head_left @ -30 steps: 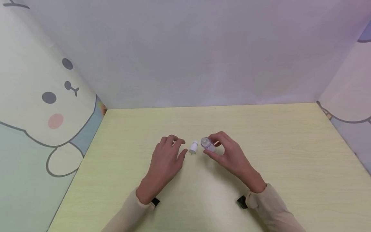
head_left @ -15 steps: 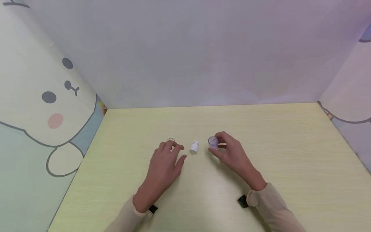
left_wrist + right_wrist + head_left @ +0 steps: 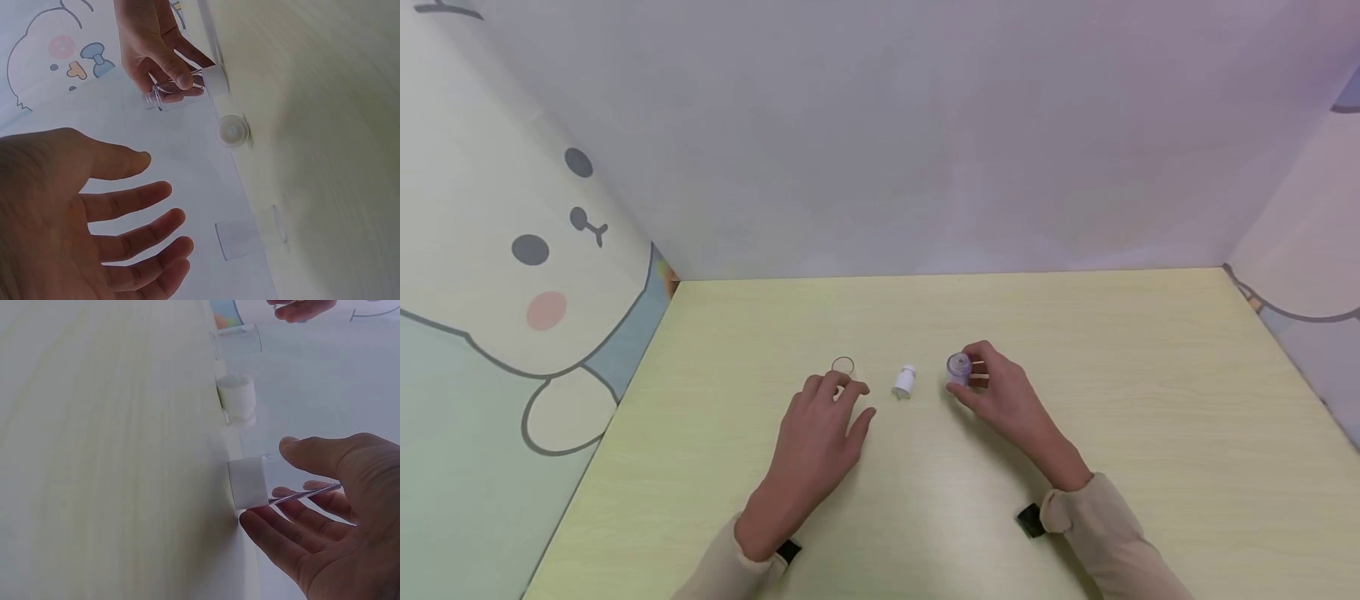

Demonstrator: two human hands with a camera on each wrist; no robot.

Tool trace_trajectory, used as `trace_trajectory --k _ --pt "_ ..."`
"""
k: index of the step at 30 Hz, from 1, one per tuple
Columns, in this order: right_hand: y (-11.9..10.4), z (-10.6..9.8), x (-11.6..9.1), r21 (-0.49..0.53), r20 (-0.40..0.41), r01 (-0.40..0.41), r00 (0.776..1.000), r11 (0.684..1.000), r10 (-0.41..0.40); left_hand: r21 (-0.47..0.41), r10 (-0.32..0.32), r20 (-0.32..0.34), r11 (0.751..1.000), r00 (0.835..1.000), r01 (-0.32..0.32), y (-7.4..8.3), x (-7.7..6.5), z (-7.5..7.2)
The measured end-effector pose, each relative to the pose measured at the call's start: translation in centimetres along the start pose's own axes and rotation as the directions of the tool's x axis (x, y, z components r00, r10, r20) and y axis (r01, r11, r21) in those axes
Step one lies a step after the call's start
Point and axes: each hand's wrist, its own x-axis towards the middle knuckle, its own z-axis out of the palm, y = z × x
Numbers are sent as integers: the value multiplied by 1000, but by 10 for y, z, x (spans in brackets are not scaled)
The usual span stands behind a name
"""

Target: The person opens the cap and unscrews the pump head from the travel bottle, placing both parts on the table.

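My right hand (image 3: 1011,400) holds a small clear bottle (image 3: 958,371) between thumb and fingers. The bottle stands upright, its white base (image 3: 248,482) right at the tabletop and its threaded neck (image 3: 151,99) uncovered. To its left is a small white nozzle-like piece (image 3: 905,381), untouched. My left hand (image 3: 816,433) hovers with relaxed, spread fingers and nothing in them. Just beyond those fingertips stands a clear open cylinder, like a cap (image 3: 240,239); from above only its thin round rim (image 3: 843,365) shows, partly hidden by the hand.
The pale wooden table (image 3: 1120,375) extends to both sides and ends at a plain grey-white wall (image 3: 925,150) at the back. Side panels with cartoon figures (image 3: 512,250) flank it. A small black device (image 3: 1030,521) sits at the right sleeve.
The right hand has moved right with the bottle, which went from tilted to upright. My left hand has drawn back toward the body, uncovering the clear cap's rim.
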Motion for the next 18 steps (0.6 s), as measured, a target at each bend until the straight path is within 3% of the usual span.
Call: trace_trajectory --k 11,18 --pt "3 -8 -1 -43 36 -14 999 999 15 24 -34 9 999 999 33 -10 -4 -3" --pt "4 -23 -11 -137 32 -20 999 990 25 13 -76 29 997 997 76 -22 -5 -4"
